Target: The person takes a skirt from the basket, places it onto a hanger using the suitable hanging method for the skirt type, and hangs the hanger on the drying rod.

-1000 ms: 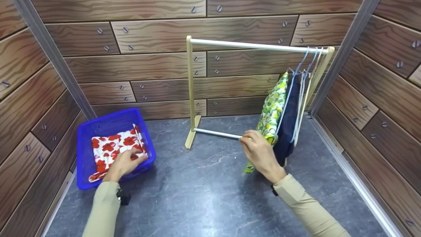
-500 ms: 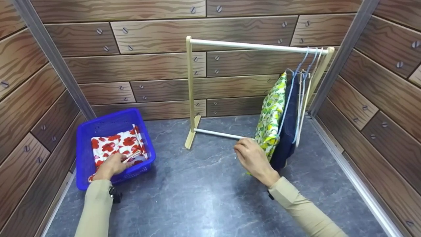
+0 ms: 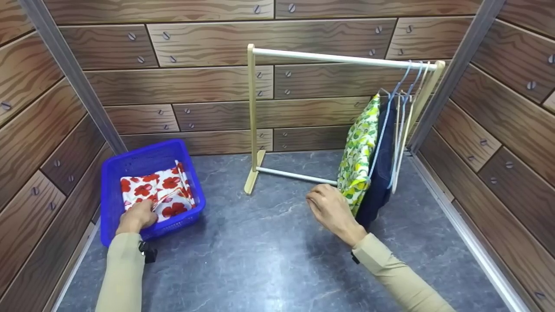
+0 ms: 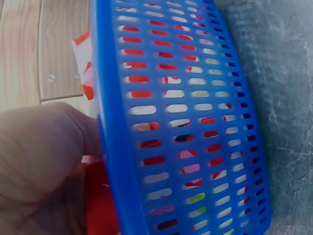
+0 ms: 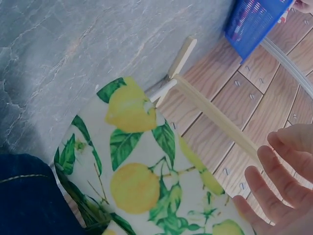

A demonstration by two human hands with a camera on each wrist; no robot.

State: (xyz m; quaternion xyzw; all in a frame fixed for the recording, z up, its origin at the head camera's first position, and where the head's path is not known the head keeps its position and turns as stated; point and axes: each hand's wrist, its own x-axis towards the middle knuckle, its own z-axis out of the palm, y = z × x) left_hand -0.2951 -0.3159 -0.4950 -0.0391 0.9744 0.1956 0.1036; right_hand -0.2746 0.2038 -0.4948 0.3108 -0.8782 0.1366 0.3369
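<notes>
My left hand (image 3: 138, 215) reaches over the near side of the blue basket (image 3: 106, 186), gripping a cloth with red flowers (image 3: 167, 184) by a fold; the fingertips are hidden. In the left wrist view, the thumb (image 4: 90, 134) bends behind the basket's rim against the red and white cloth. My right hand (image 3: 331, 212) hovers beside a lemon-print garment (image 3: 362, 143), holding nothing. The right wrist view shows its fingers (image 5: 281, 178) spread and loosely bent, close to the lemon print. That garment and dark blue denim (image 3: 381, 164) hang at the right end of the rack.
The rack has a white top rail (image 3: 329, 57), a low white bar (image 3: 299, 174) and wooden posts. Several hangers (image 3: 401, 143) crowd its right end. Wood-patterned walls (image 3: 208, 86) enclose a grey marbled floor (image 3: 243, 255), with a metal strip (image 3: 459, 221) along the right wall.
My left hand has moved left and lower within the basket, drawing a fold of the flowered cloth along. The right hand has drawn slightly left and down, away from the lemon-print garment.
</notes>
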